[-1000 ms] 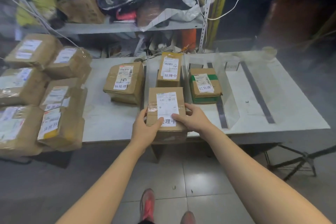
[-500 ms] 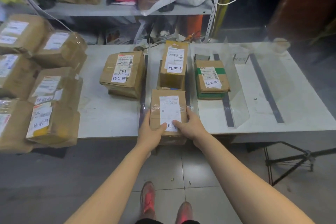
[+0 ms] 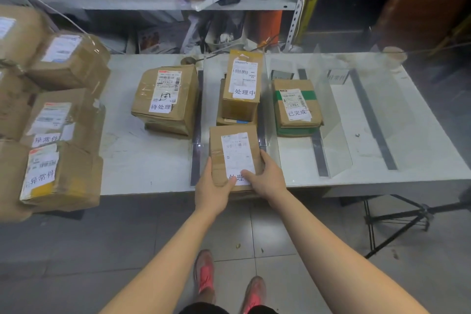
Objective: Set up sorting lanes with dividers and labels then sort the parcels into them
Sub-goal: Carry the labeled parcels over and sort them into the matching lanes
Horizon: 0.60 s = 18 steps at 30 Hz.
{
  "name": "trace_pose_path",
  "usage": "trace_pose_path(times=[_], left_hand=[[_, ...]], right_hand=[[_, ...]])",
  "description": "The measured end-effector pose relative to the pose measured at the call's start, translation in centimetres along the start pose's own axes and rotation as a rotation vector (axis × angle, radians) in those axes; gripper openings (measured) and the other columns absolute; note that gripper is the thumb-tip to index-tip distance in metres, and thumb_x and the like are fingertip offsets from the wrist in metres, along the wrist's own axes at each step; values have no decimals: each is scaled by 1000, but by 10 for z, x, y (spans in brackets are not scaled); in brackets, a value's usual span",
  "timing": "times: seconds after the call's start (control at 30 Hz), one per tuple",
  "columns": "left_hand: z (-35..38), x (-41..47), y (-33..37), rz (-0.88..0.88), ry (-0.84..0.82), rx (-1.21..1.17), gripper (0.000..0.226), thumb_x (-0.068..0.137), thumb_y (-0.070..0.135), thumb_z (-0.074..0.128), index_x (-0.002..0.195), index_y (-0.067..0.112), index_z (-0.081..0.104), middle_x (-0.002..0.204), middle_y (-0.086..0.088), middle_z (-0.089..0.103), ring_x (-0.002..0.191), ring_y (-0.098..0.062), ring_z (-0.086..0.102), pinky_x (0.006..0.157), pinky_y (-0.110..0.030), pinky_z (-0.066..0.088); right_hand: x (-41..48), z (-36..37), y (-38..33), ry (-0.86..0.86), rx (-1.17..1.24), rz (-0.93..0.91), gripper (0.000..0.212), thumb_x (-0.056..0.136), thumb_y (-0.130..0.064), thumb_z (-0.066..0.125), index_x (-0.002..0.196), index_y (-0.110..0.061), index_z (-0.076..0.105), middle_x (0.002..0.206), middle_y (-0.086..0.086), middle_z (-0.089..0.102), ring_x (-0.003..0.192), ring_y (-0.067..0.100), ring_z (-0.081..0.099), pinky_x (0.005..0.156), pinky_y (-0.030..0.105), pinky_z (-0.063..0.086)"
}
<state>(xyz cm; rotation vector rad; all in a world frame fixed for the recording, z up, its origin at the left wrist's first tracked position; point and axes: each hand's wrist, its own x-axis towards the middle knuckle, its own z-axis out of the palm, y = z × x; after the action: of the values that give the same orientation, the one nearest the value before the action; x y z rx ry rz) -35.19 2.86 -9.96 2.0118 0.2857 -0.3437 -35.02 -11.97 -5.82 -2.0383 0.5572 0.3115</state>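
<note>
A brown parcel (image 3: 233, 150) with a white label lies at the front of the middle lane on the white table (image 3: 142, 161). My left hand (image 3: 212, 190) grips its near left corner and my right hand (image 3: 267, 177) grips its near right corner, thumbs on top. Behind it in the same lane stand stacked parcels (image 3: 242, 87) labelled 处理中. The left lane holds a parcel (image 3: 165, 99) labelled 待处理. The right lane holds a green-taped parcel (image 3: 295, 106) labelled 已完成. Clear dividers (image 3: 334, 135) stand on dark strips between lanes.
A pile of several brown parcels (image 3: 53, 120) is stacked at the left, two labelled 异常件. A small sign (image 3: 337, 76) stands at the back of the far right lane. A cluttered shelf (image 3: 163, 3) runs behind the table. A black stand (image 3: 397, 219) sits under the right end.
Both hands have slid the held parcel further onto the table in the middle lane, closer to the stacked parcels. The camera has moved nearer and tilted down.
</note>
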Motion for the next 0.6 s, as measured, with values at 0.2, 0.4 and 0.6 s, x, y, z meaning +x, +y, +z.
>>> trace_pose_path(times=[0.2,0.4,0.6], left_hand=[[-2,-11,20,130,80,223,68,86,30,70,143,37,33,136,8,55,121,-20,56,91,-44,54],[-61,-26,62,196,113,225,83,91,32,68,156,27,16,157,2,34,141,-19,36,104,-27,38],[-165,-26,70,180,246,435,80,92,38,64,156,21,20,159,-1,31,143,-23,33,113,-37,32]], right_hand=[[-4,-3,-11,29,-89,-14,61,89,-20,69,144,-14,43,144,3,53,130,24,51,100,33,44],[-7,-11,-55,27,-231,-215,64,89,-33,68,147,-24,43,146,1,51,124,23,54,80,30,51],[-21,0,-123,-27,-359,-536,70,84,-38,74,145,-24,43,147,-4,48,135,21,44,105,38,42]])
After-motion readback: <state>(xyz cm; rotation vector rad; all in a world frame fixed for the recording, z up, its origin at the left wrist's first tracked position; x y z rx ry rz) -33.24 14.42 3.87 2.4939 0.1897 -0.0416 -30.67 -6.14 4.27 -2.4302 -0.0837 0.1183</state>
